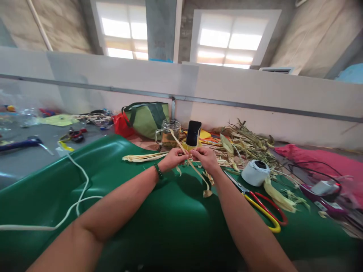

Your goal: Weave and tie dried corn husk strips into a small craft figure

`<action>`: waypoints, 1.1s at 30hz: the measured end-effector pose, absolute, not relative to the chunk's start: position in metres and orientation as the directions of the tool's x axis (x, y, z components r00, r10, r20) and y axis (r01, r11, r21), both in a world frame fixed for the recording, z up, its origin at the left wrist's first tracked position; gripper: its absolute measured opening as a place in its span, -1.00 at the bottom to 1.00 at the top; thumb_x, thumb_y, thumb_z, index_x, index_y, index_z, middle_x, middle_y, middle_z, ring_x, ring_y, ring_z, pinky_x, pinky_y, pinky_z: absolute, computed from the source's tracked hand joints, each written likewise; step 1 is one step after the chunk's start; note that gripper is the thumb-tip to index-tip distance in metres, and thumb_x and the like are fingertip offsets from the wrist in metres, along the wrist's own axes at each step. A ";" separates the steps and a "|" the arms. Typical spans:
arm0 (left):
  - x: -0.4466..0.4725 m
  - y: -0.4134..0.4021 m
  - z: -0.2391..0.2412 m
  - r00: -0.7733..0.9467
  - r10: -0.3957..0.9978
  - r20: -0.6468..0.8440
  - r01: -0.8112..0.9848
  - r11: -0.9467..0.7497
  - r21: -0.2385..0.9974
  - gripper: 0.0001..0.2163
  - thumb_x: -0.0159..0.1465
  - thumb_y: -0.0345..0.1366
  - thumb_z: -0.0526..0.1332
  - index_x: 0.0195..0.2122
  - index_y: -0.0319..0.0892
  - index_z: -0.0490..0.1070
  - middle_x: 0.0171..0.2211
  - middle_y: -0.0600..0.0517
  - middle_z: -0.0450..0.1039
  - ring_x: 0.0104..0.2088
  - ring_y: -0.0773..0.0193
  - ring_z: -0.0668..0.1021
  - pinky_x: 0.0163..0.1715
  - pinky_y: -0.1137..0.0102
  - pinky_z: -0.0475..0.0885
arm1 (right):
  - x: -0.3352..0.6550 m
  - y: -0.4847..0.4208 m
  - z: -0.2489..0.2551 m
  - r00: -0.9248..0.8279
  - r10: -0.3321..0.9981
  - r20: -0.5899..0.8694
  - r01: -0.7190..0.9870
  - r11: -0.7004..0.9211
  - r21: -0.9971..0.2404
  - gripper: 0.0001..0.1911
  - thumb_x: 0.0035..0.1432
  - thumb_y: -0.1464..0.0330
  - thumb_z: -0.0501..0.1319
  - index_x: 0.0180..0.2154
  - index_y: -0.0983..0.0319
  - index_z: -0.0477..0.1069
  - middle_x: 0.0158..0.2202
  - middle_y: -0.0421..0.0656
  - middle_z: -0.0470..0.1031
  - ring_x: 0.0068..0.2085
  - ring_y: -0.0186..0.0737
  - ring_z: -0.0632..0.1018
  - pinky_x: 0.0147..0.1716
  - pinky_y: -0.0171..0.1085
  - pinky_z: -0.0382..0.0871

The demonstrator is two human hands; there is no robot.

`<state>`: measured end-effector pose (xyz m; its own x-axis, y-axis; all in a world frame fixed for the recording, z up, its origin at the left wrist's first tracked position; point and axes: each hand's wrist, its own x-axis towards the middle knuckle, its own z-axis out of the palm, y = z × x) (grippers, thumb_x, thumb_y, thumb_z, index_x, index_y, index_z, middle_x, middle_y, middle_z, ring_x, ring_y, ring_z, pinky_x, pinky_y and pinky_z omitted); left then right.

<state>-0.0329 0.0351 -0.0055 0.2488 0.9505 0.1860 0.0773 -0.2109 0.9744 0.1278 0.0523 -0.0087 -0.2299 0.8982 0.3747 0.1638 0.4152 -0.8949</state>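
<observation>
A narrow pale strip of dried husk (pixel 195 169) runs slantwise between my hands, one end up by the glass mug and the other hanging toward the green mat. My left hand (pixel 173 159), with a dark green bead bracelet (pixel 158 170) at its wrist, pinches the strip near its middle. Close beside it, almost touching, my right hand (pixel 206 158) has thumb and fingers pinched on the same strip. Small husk scraps (pixel 207 193) lie below the hands. A bundle of flattened husks (pixel 141 157) rests on the mat, left of my left hand.
Red-and-yellow-handled scissors (pixel 265 211) and a white roll (pixel 255 173) lie to the right. Behind stand a glass mug (pixel 170 139), a propped phone (pixel 194 133) and a heap of dried stalks (pixel 248 141). A white cable (pixel 82 189) crosses the green mat (pixel 159 226) on the left.
</observation>
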 end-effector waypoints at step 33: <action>-0.037 0.044 -0.015 0.310 0.936 0.165 0.045 -0.188 0.981 -0.68 -0.10 -0.19 0.40 -0.41 -0.32 0.46 -0.53 0.06 0.43 -0.52 0.41 0.43 -0.46 0.48 0.34 | 0.137 0.055 -0.005 -0.320 0.869 0.377 0.356 0.479 -0.802 -0.79 -0.03 0.26 0.14 -0.47 0.27 0.45 -0.62 -0.26 0.37 -0.57 -0.37 0.32 -0.54 -0.36 0.20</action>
